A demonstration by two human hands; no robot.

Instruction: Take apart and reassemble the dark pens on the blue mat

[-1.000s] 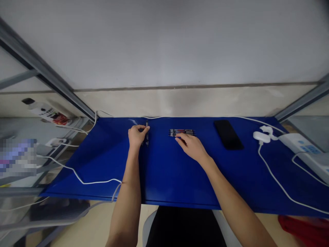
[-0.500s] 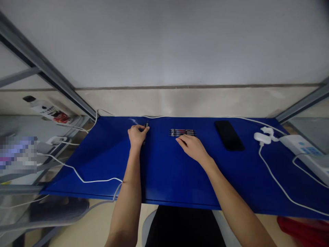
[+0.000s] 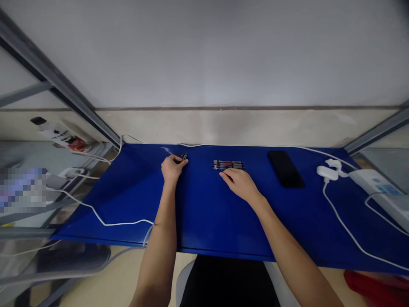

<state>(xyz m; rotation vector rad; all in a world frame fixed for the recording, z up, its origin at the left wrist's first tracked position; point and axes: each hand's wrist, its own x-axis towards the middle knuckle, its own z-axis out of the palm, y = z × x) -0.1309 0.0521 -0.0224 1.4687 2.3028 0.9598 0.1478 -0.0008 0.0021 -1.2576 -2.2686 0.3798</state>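
Note:
A dark pen (image 3: 184,157) is pinched in my left hand (image 3: 172,169), over the left-middle of the blue tabletop (image 3: 204,213). Its lower part is hidden by the fingers. To the right, several dark pens (image 3: 226,163) lie side by side in a row, pointing left to right, with a touch of red on one. My right hand (image 3: 238,181) rests at the near edge of that row with its fingers curled and pressed together. Whatever those fingers hold, if anything, cannot be seen.
A black phone (image 3: 285,168) lies right of the pens. Farther right are a white charger (image 3: 327,172) and a white power strip (image 3: 377,189) with cables. One white cable (image 3: 124,224) crosses the front left. A bottle (image 3: 62,134) stands beyond the left frame post.
The pen in my left hand has turned, its upper end now tilting more to the right. My right hand stays at the row of pens.

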